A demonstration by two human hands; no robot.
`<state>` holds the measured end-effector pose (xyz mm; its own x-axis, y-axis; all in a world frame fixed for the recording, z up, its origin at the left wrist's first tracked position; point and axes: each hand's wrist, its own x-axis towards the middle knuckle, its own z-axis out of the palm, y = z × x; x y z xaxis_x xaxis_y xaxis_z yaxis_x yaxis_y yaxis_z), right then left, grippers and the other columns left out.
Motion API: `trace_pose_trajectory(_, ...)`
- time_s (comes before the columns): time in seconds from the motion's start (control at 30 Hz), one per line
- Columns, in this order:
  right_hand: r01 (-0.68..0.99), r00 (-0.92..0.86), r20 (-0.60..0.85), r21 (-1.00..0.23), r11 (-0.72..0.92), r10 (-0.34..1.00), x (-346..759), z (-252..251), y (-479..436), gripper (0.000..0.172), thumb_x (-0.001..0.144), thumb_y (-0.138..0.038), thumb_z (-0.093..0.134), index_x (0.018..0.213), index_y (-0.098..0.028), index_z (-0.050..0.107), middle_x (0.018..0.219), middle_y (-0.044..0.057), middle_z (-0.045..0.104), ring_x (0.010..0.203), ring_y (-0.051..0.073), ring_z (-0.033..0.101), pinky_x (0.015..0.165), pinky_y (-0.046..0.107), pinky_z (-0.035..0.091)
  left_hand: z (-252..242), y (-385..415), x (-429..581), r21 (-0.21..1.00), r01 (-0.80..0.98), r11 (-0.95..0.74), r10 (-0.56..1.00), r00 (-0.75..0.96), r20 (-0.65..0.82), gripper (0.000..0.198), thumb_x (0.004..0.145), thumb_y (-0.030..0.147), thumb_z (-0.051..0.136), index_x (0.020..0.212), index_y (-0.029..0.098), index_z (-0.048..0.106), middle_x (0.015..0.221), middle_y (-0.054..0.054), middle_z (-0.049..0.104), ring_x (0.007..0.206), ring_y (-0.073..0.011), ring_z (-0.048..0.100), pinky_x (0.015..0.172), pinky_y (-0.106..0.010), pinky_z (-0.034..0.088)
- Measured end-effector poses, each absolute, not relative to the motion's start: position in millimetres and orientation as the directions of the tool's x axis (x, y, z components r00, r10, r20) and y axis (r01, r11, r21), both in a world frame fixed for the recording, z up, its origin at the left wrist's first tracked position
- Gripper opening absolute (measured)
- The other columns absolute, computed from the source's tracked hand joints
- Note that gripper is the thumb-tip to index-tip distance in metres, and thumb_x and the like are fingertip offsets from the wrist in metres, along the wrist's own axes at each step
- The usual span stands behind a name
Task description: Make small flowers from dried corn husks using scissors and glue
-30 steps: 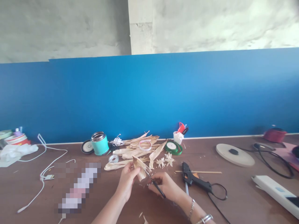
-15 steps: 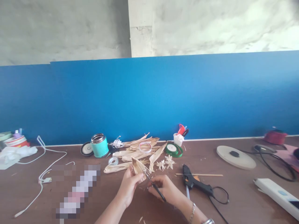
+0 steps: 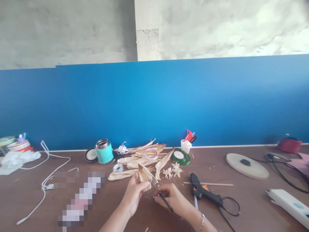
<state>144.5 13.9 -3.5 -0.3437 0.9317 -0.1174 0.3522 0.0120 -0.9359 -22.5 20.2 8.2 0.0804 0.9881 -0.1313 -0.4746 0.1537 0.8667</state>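
Observation:
A dried corn husk piece (image 3: pixel 143 173), its right edge cut into thin strips, is pinched upright between the thumb and fingers of my left hand (image 3: pixel 134 192). My right hand (image 3: pixel 174 199) is closed around black-handled scissors (image 3: pixel 166 202). Their blades point up and left, right at the fringed edge of the husk. Just beyond my hands lies a pile of dried corn husks (image 3: pixel 135 160). To its right are pale star-shaped husk flowers (image 3: pixel 176 169). My right fingers are partly hidden behind the scissors' handle.
A black glue gun (image 3: pixel 207 193) lies right of my right hand, by a thin wooden stick (image 3: pixel 220 184). Behind stand a green ribbon spool (image 3: pixel 179 154), a white cup (image 3: pixel 185 146) of tools and a turquoise jar (image 3: pixel 103 154). A white cable (image 3: pixel 51 174) trails at left.
The whole view has shifted slightly, so things sit a little further right and lower. Both hands keep their grips, and the scissors stay at the husk's edge.

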Motion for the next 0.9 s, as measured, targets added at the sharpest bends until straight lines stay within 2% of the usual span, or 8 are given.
trace_pose_trajectory(0.17, 0.372, -0.348, -0.097, -0.927, 0.043, 0.932, 145.2, -2.0, 13.9, 0.017, 0.067, -0.026, 0.066, 0.074, -0.011, 0.069, 0.045, -0.006, 0.044, 0.043, 0.005, 0.033, 0.04, 0.016, 0.024, 8.0, 20.5, -23.4, 0.864, -0.476, 0.163, 0.986, 0.097, -0.133, 0.04, 0.056, 0.013, 0.074, 0.093, 0.019, 0.059, 0.083, -0.002, 0.07, 0.077, -0.017, 0.064, 0.071, -0.027, 0.048)
trace_pose_trajectory(0.33, 0.391, -0.346, -0.095, -0.919, 0.051, 0.933, 145.5, -0.7, 13.9, 0.017, 0.066, -0.026, 0.068, 0.073, -0.011, 0.07, 0.046, -0.006, 0.042, 0.044, 0.005, 0.032, 0.041, 0.016, 0.023, 9.2, 20.0, -23.3, 0.876, -0.444, 0.188, 0.982, 0.1, -0.16, 0.037, 0.053, 0.012, 0.072, 0.087, 0.018, 0.059, 0.078, -0.001, 0.068, 0.072, -0.0162, 0.062, 0.067, -0.026, 0.046)
trace_pose_trajectory(0.57, 0.399, -0.336, -0.111, -0.917, 0.034, 0.935, 145.6, -3.7, 14.6, 0.017, 0.067, -0.026, 0.065, 0.074, -0.011, 0.07, 0.044, -0.006, 0.044, 0.042, 0.006, 0.034, 0.04, 0.017, 0.024, 6.6, 20.0, -23.1, 0.903, -0.394, 0.173, 0.984, 0.102, -0.144, 0.034, 0.057, 0.012, 0.071, 0.088, 0.018, 0.059, 0.076, 0.0, 0.066, 0.068, -0.0135, 0.06, 0.064, -0.024, 0.044)
trace_pose_trajectory(0.7, 0.384, -0.347, -0.058, -0.919, 0.085, 0.936, 147.1, -6.7, 15.1, 0.016, 0.068, -0.024, 0.062, 0.072, -0.011, 0.07, 0.045, -0.006, 0.044, 0.043, 0.006, 0.032, 0.041, 0.017, 0.024, 3.5, 20.4, -23.1, 0.928, -0.31, 0.209, 0.973, 0.164, -0.164, 0.038, 0.057, 0.016, 0.074, 0.092, 0.017, 0.06, 0.074, -0.001, 0.067, 0.068, -0.0171, 0.063, 0.061, -0.026, 0.044)
trace_pose_trajectory(0.8, 0.392, -0.35, -0.004, -0.909, 0.142, 0.937, 149.2, -7.4, 16.2, 0.016, 0.068, -0.024, 0.061, 0.071, -0.011, 0.071, 0.046, -0.005, 0.045, 0.045, 0.006, 0.031, 0.042, 0.017, 0.023, 2.2, 20.8, -23.2, 0.941, -0.245, 0.234, 0.96, 0.21, -0.184, 0.042, 0.057, 0.023, 0.076, 0.096, 0.016, 0.061, 0.079, -0.006, 0.071, 0.074, -0.0219, 0.066, 0.066, -0.029, 0.046)
trace_pose_trajectory(0.9, 0.422, -0.303, -0.025, -0.9, 0.111, 0.953, 150.3, -6.7, 17.3, 0.016, 0.066, -0.023, 0.064, 0.072, -0.011, 0.071, 0.045, -0.005, 0.046, 0.044, 0.005, 0.032, 0.041, 0.017, 0.024, 0.5, 22.7, -24.5, 0.952, -0.217, 0.217, 0.97, 0.158, -0.185, 0.039, 0.061, 0.033, 0.076, 0.094, 0.015, 0.063, 0.081, -0.006, 0.071, 0.078, -0.0217, 0.065, 0.071, -0.03, 0.046)
